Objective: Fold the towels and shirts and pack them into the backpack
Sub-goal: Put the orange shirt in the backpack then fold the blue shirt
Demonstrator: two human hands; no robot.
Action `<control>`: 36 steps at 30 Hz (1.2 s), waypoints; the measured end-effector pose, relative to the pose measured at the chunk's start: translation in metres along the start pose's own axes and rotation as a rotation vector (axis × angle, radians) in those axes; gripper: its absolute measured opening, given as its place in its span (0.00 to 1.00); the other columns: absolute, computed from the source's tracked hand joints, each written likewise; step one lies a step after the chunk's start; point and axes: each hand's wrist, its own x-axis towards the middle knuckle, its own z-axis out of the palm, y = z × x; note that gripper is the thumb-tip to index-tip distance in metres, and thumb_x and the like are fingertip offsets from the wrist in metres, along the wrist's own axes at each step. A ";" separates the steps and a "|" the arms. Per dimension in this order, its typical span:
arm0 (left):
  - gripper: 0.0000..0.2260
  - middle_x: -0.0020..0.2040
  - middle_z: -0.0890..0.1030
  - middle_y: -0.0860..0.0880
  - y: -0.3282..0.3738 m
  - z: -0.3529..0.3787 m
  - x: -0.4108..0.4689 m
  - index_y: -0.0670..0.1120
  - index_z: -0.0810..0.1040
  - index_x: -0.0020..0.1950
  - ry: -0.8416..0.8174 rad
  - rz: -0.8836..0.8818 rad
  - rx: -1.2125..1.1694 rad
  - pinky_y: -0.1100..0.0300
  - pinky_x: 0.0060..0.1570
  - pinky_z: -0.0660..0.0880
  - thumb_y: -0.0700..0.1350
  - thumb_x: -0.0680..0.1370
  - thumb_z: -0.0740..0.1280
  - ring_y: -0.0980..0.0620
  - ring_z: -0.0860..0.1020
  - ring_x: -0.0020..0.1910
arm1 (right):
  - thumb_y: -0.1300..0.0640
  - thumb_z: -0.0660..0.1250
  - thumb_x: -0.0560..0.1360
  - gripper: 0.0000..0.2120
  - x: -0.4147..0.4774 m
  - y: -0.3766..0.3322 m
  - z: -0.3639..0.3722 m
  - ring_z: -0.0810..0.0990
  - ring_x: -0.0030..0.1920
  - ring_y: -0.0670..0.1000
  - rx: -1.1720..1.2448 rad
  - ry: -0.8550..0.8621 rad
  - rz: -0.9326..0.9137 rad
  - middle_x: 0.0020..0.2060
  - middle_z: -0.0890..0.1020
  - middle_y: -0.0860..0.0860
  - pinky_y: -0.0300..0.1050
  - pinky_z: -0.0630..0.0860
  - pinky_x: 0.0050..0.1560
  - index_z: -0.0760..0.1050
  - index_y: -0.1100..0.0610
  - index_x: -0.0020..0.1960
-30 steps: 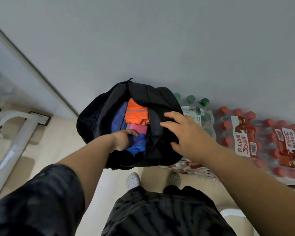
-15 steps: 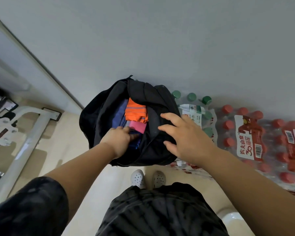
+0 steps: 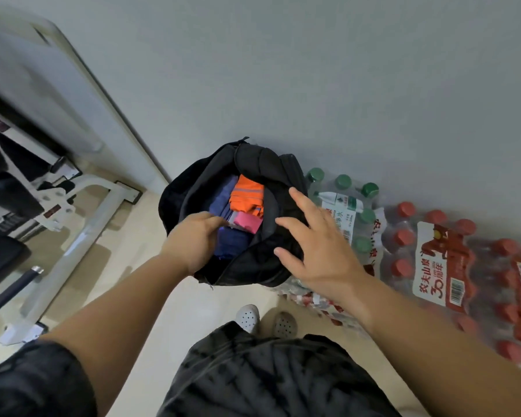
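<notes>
The black backpack [image 3: 190,191] stands open on the floor against the wall. Inside it lie a folded orange cloth [image 3: 247,197], a folded pink cloth [image 3: 248,223] and dark blue cloths [image 3: 232,245]. My left hand [image 3: 196,239] reaches over the near left rim into the opening, its fingers lying on the blue cloths beside the pink one, with the tips partly hidden. My right hand [image 3: 319,248] is spread flat, fingers straight, on the backpack's right side, holding nothing.
Shrink-wrapped packs of water bottles stand to the right of the backpack, one green-capped [image 3: 343,203] and the others red-capped [image 3: 439,260]. A white metal frame [image 3: 82,227] and dark equipment stand at the left. My shoes [image 3: 247,317] are just in front of the backpack.
My left hand has come up from deep in the bag to the near left rim. My right hand has spread wider on the backpack's side. The view has tilted up and left.
</notes>
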 end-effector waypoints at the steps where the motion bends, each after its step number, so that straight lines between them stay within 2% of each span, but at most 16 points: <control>1: 0.15 0.52 0.82 0.46 0.000 -0.008 -0.005 0.50 0.83 0.59 0.106 0.011 0.009 0.48 0.48 0.78 0.46 0.77 0.61 0.39 0.79 0.51 | 0.44 0.67 0.78 0.23 0.000 -0.002 0.004 0.61 0.76 0.57 0.015 0.023 0.002 0.81 0.51 0.50 0.52 0.63 0.72 0.73 0.51 0.70; 3: 0.16 0.57 0.81 0.46 -0.006 -0.021 -0.013 0.50 0.83 0.59 0.205 0.040 0.077 0.46 0.52 0.78 0.48 0.77 0.59 0.38 0.79 0.52 | 0.44 0.66 0.79 0.24 -0.003 -0.007 0.012 0.58 0.78 0.58 0.031 0.054 0.015 0.81 0.47 0.51 0.54 0.61 0.74 0.71 0.51 0.72; 5: 0.17 0.64 0.78 0.44 -0.014 -0.031 -0.017 0.52 0.81 0.63 0.202 0.012 0.163 0.45 0.58 0.75 0.48 0.76 0.62 0.37 0.77 0.57 | 0.44 0.65 0.79 0.26 -0.006 -0.014 0.016 0.52 0.80 0.57 0.058 0.069 0.053 0.81 0.42 0.51 0.52 0.56 0.76 0.68 0.50 0.74; 7: 0.20 0.72 0.71 0.42 -0.023 -0.038 -0.015 0.55 0.77 0.69 0.108 -0.084 0.177 0.44 0.64 0.71 0.48 0.77 0.67 0.35 0.73 0.63 | 0.43 0.66 0.78 0.29 -0.011 -0.022 0.017 0.45 0.81 0.55 0.111 0.086 0.099 0.81 0.38 0.51 0.48 0.53 0.75 0.64 0.47 0.76; 10: 0.25 0.79 0.59 0.42 -0.036 -0.042 -0.004 0.61 0.68 0.76 -0.043 -0.152 0.183 0.46 0.70 0.65 0.51 0.79 0.67 0.35 0.67 0.71 | 0.42 0.67 0.76 0.33 -0.018 -0.032 0.024 0.44 0.81 0.53 0.160 0.112 0.156 0.80 0.36 0.49 0.45 0.55 0.74 0.60 0.45 0.77; 13: 0.25 0.81 0.55 0.44 -0.050 -0.041 0.014 0.61 0.65 0.77 -0.137 -0.073 0.178 0.46 0.72 0.64 0.51 0.80 0.63 0.35 0.65 0.72 | 0.42 0.66 0.77 0.34 -0.022 -0.037 0.034 0.43 0.80 0.44 0.200 0.109 0.238 0.80 0.37 0.42 0.42 0.55 0.74 0.57 0.43 0.79; 16: 0.28 0.79 0.61 0.44 -0.057 -0.048 0.037 0.58 0.67 0.76 -0.154 0.077 0.169 0.44 0.69 0.68 0.53 0.75 0.56 0.34 0.70 0.68 | 0.41 0.64 0.79 0.33 -0.022 -0.043 0.042 0.39 0.77 0.36 0.197 0.137 0.309 0.80 0.40 0.40 0.39 0.51 0.74 0.55 0.43 0.80; 18: 0.29 0.77 0.65 0.42 -0.060 -0.057 0.057 0.56 0.66 0.77 -0.094 0.196 0.134 0.43 0.66 0.71 0.51 0.74 0.58 0.33 0.72 0.66 | 0.42 0.64 0.79 0.32 -0.019 -0.049 0.049 0.42 0.78 0.37 0.188 0.232 0.345 0.81 0.46 0.44 0.41 0.54 0.75 0.58 0.46 0.79; 20: 0.32 0.76 0.64 0.41 -0.057 -0.069 0.081 0.56 0.60 0.79 -0.046 0.307 0.047 0.42 0.68 0.70 0.49 0.76 0.66 0.34 0.71 0.68 | 0.44 0.64 0.79 0.32 -0.018 -0.061 0.060 0.47 0.80 0.42 0.177 0.341 0.405 0.81 0.51 0.47 0.45 0.58 0.76 0.58 0.47 0.79; 23: 0.34 0.80 0.60 0.42 -0.041 -0.084 0.112 0.56 0.55 0.80 -0.042 0.557 0.033 0.42 0.70 0.67 0.55 0.77 0.66 0.36 0.67 0.72 | 0.45 0.62 0.80 0.33 -0.018 -0.089 0.077 0.52 0.80 0.44 0.206 0.473 0.573 0.80 0.54 0.46 0.45 0.60 0.76 0.52 0.45 0.81; 26: 0.34 0.81 0.57 0.45 -0.017 -0.093 0.140 0.56 0.55 0.81 -0.189 0.761 0.050 0.42 0.73 0.63 0.59 0.77 0.62 0.38 0.65 0.75 | 0.43 0.64 0.80 0.39 -0.019 -0.117 0.096 0.55 0.79 0.44 0.293 0.556 0.755 0.79 0.57 0.47 0.44 0.60 0.75 0.44 0.46 0.82; 29: 0.31 0.79 0.64 0.44 0.008 -0.096 0.159 0.53 0.59 0.81 -0.354 0.807 -0.027 0.49 0.76 0.60 0.54 0.79 0.65 0.42 0.65 0.76 | 0.42 0.68 0.78 0.44 -0.021 -0.142 0.114 0.54 0.79 0.46 0.386 0.603 0.923 0.80 0.55 0.47 0.46 0.58 0.77 0.43 0.48 0.82; 30: 0.30 0.77 0.67 0.44 0.013 -0.097 0.164 0.51 0.61 0.80 -0.375 0.807 -0.063 0.52 0.75 0.61 0.50 0.80 0.67 0.43 0.67 0.75 | 0.42 0.69 0.77 0.44 -0.019 -0.147 0.120 0.55 0.79 0.46 0.417 0.614 0.968 0.80 0.56 0.47 0.46 0.60 0.77 0.44 0.49 0.82; 32: 0.27 0.73 0.73 0.45 0.020 -0.100 0.171 0.50 0.67 0.77 -0.385 0.791 -0.106 0.57 0.73 0.63 0.45 0.79 0.70 0.45 0.71 0.72 | 0.44 0.70 0.77 0.39 -0.014 -0.151 0.126 0.65 0.75 0.48 0.441 0.674 1.011 0.76 0.65 0.48 0.48 0.68 0.73 0.53 0.50 0.81; 34: 0.23 0.69 0.77 0.47 0.020 -0.103 0.173 0.50 0.74 0.72 -0.362 0.736 -0.154 0.58 0.71 0.66 0.43 0.78 0.72 0.48 0.75 0.68 | 0.49 0.70 0.77 0.28 -0.008 -0.148 0.128 0.76 0.65 0.49 0.394 0.759 1.018 0.65 0.76 0.47 0.49 0.76 0.61 0.65 0.50 0.74; 36: 0.18 0.64 0.81 0.49 0.016 -0.106 0.171 0.50 0.80 0.67 -0.309 0.682 -0.189 0.59 0.67 0.69 0.43 0.77 0.73 0.50 0.78 0.64 | 0.56 0.70 0.78 0.18 -0.003 -0.147 0.124 0.80 0.54 0.50 0.357 0.808 1.035 0.53 0.80 0.45 0.45 0.76 0.50 0.71 0.50 0.65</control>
